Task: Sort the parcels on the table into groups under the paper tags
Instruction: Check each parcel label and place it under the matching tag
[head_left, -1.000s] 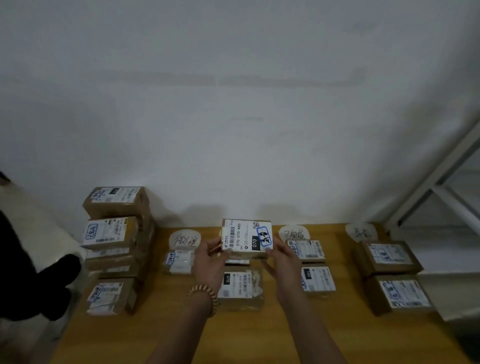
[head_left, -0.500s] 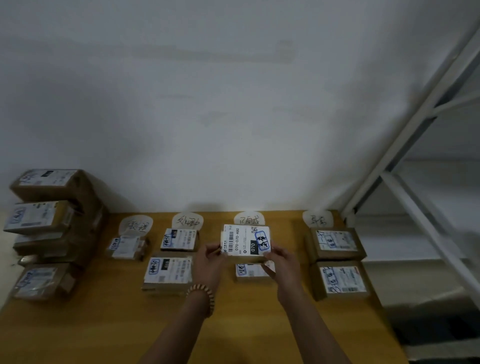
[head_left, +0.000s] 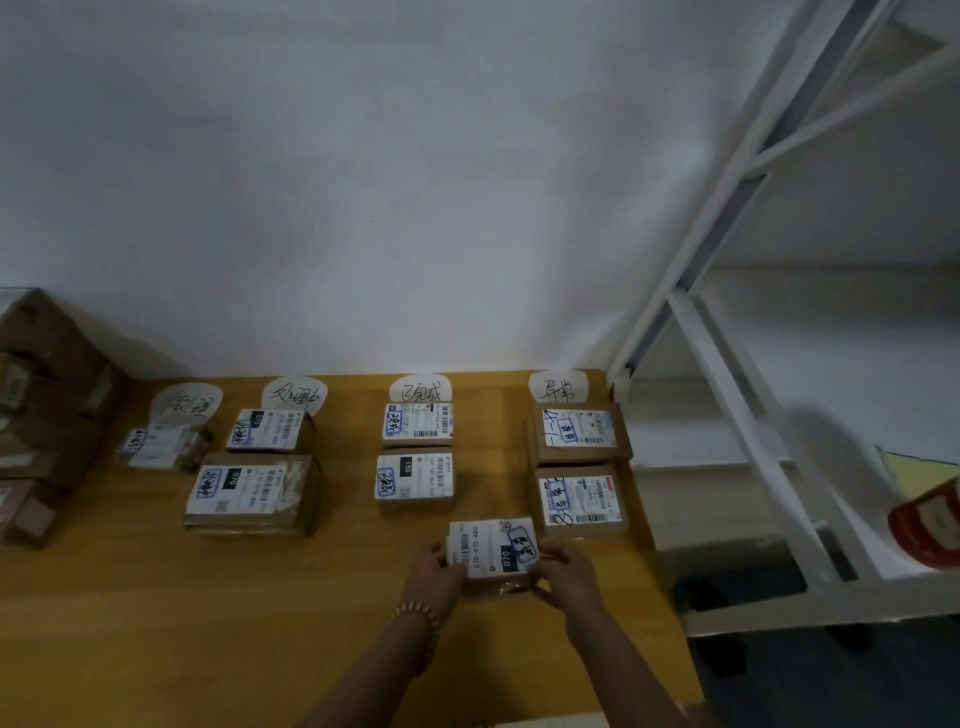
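Note:
Both hands hold one small brown parcel (head_left: 493, 548) with a white label, low over the wooden table (head_left: 156, 597). My left hand (head_left: 434, 569) grips its left side and my right hand (head_left: 566, 574) its right side. It sits in front of the two parcels (head_left: 577, 498) under the rightmost paper tag (head_left: 558, 388). Three more tags (head_left: 420, 389) line the back edge. Two parcels (head_left: 414, 475) lie under the third tag, two (head_left: 252, 491) under the second, and one small parcel (head_left: 156, 447) under the first.
A stack of unsorted brown parcels (head_left: 36, 415) stands at the table's left end. A white metal shelf frame (head_left: 753, 441) stands right of the table, with a red object (head_left: 930, 525) on it. A white wall runs behind the tags.
My view has swung to the right. Both hands have carried the parcel right and lowered it, from the third column toward the space in front of the rightmost column.

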